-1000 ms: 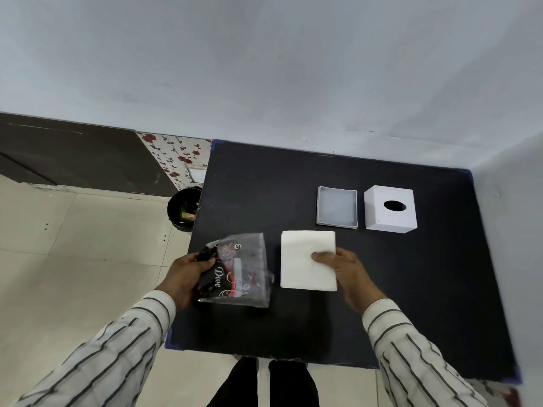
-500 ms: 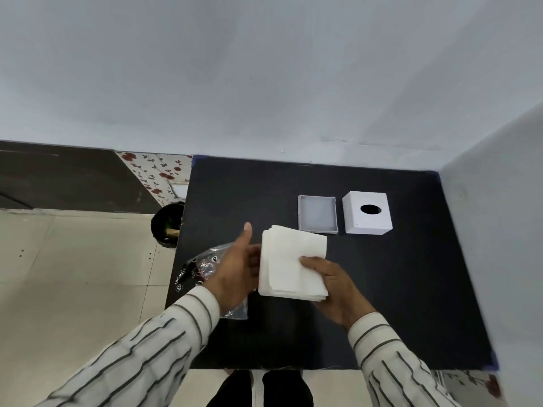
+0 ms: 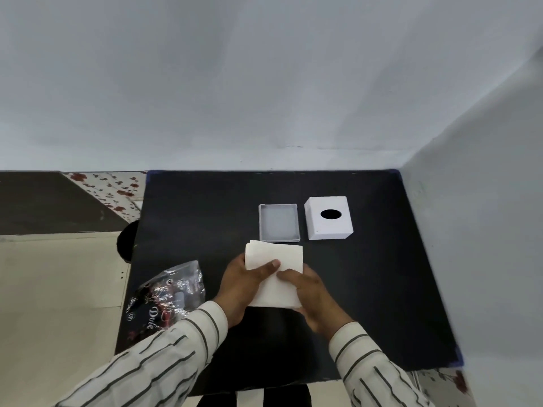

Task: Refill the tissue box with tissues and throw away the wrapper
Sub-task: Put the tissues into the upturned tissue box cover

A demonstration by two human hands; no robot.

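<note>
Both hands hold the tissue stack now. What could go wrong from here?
1. The tissue stack is loose and soft; its sheets may splay before reaching the open base tray.
2. The empty wrapper lies at the table's left edge and might slip to the floor, missing the bin.

White tissue stack (image 3: 274, 259) at table (image 3: 367, 289) centre; white holed box cover (image 3: 328, 217) and grey tray (image 3: 279, 222) toward far edge; crumpled clear wrapper (image 3: 167, 298) at left edge.
</note>
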